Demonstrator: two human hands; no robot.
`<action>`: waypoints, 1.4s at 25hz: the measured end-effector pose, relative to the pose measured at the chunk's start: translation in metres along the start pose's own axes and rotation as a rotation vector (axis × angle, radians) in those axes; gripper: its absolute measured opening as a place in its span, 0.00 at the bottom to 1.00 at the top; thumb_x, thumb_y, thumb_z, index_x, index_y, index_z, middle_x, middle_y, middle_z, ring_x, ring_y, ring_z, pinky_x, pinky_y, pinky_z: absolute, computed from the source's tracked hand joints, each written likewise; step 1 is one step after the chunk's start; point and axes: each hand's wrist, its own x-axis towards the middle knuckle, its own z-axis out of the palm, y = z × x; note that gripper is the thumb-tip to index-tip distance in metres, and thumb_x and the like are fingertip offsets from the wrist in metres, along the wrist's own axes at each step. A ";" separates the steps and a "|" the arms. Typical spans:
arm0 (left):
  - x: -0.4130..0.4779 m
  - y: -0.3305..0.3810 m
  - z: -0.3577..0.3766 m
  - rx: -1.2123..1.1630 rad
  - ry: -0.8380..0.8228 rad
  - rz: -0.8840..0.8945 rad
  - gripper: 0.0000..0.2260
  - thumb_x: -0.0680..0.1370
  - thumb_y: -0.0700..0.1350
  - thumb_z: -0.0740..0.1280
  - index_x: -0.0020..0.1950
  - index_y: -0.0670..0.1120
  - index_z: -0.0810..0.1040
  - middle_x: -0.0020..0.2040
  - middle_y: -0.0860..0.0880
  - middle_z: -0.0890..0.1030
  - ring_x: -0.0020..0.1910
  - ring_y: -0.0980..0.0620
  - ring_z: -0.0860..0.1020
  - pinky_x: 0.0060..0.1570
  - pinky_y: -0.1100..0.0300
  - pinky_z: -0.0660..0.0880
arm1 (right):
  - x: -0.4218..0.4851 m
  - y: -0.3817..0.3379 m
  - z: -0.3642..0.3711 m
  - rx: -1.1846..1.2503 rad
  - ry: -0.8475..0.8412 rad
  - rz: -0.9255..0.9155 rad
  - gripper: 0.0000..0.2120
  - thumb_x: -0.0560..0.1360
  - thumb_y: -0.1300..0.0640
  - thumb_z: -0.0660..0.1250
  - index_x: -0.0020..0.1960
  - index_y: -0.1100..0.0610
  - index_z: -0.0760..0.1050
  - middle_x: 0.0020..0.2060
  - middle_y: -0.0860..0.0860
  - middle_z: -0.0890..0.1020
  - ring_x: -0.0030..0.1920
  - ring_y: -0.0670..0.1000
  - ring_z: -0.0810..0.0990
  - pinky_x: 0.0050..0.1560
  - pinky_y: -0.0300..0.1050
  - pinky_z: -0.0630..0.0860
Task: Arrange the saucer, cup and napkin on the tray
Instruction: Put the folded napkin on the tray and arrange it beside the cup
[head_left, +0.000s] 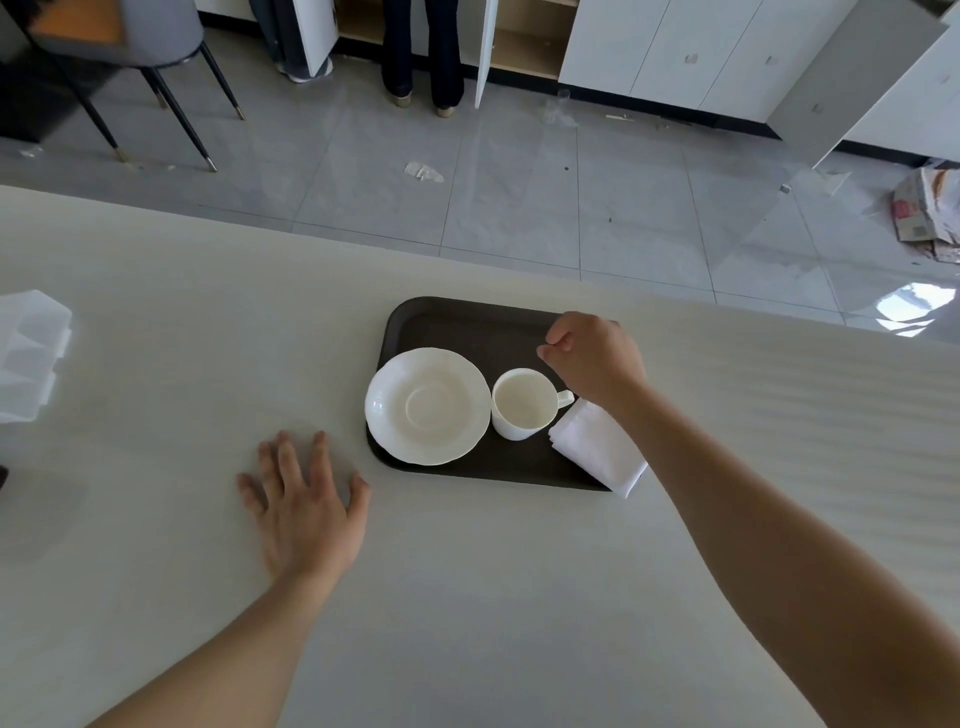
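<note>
Saucer (427, 406): set on the near left part of the tray (457, 322), well to the left of the right hand (597, 361); its edge juts slightly past the tray's left rim.
Cup (522, 404): placed upright on the tray just beside the saucer, directly below the right hand, with its handle turned towards that hand's wrist; not set on the saucer.
Napkin (597, 448): folded, laid under the right wrist at the tray's near right corner, one corner hanging past the rim onto the surface (156, 322).
Right hand: held above the tray, fingers loosely curled together, nothing gripped.
Left hand (304, 499): laid flat on the surface, fingers spread apart, well to the left of the tray, nothing held.
Progress: all three pieces are judged to be on the tray. Only tidying seems left, perhaps straightening the napkin or seating the cup on the saucer.
</note>
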 end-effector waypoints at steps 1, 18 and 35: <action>0.001 0.000 0.000 0.004 0.000 -0.003 0.32 0.74 0.60 0.55 0.75 0.45 0.67 0.76 0.35 0.62 0.78 0.36 0.55 0.75 0.36 0.47 | 0.006 -0.009 0.004 -0.024 -0.024 -0.032 0.05 0.75 0.51 0.68 0.48 0.50 0.81 0.42 0.50 0.85 0.45 0.55 0.81 0.42 0.44 0.76; 0.002 -0.001 0.003 0.049 0.022 0.004 0.30 0.74 0.58 0.56 0.74 0.46 0.69 0.75 0.36 0.65 0.77 0.36 0.58 0.75 0.36 0.51 | 0.067 -0.075 0.064 -0.347 -0.508 -0.336 0.12 0.78 0.50 0.67 0.53 0.57 0.82 0.51 0.54 0.84 0.53 0.58 0.81 0.56 0.54 0.79; 0.001 0.001 0.000 0.053 0.021 0.003 0.30 0.75 0.57 0.55 0.74 0.46 0.69 0.75 0.37 0.66 0.77 0.37 0.59 0.75 0.37 0.50 | 0.087 -0.037 0.071 0.042 -0.413 -0.028 0.03 0.78 0.59 0.68 0.48 0.57 0.81 0.39 0.56 0.87 0.34 0.52 0.87 0.47 0.49 0.84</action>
